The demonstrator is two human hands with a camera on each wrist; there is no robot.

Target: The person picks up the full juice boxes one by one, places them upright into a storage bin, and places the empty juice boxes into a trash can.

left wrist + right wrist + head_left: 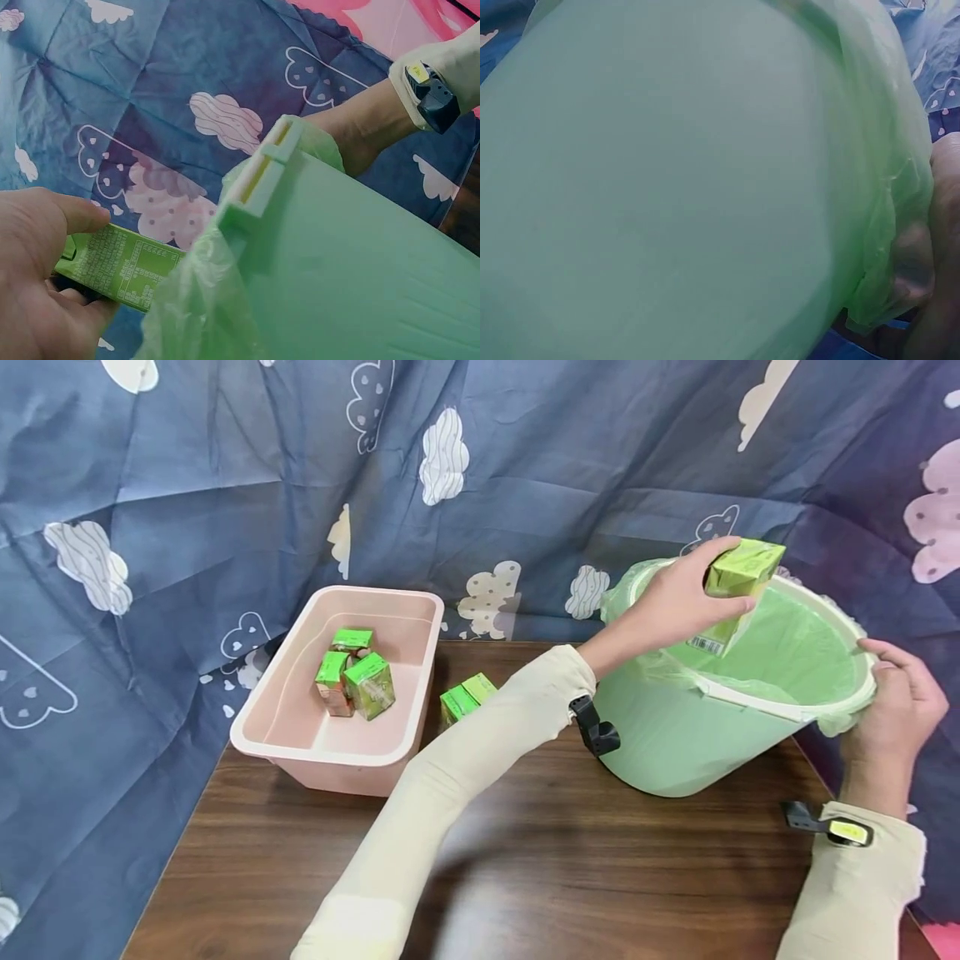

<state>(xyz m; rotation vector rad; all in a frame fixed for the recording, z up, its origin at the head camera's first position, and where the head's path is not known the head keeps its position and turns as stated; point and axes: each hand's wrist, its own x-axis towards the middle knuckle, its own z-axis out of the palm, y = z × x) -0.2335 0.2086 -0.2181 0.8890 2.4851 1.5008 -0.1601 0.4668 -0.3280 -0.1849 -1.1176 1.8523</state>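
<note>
My left hand (678, 602) grips a green drink carton (742, 577) over the mouth of a pale green trash bin (667, 735). In the left wrist view the printed side of this drink carton (127, 266) shows beside the bin's rim. A thin green bag (795, 652) lines the bin and folds over its rim. My right hand (896, 693) holds the rim at the right, thumb and fingers around it, and the bin leans toward that side. In the right wrist view the bin wall (667, 180) fills most of the frame, with part of the right hand (945, 225) at the edge.
A pink plastic tub (330, 756) stands at the left with several small green-topped cartons (369, 685) inside. Two more green cartons (468, 693) sit on the wooden table (562, 852), partly behind the left forearm. A blue cloud-print cloth (525, 485) hangs behind.
</note>
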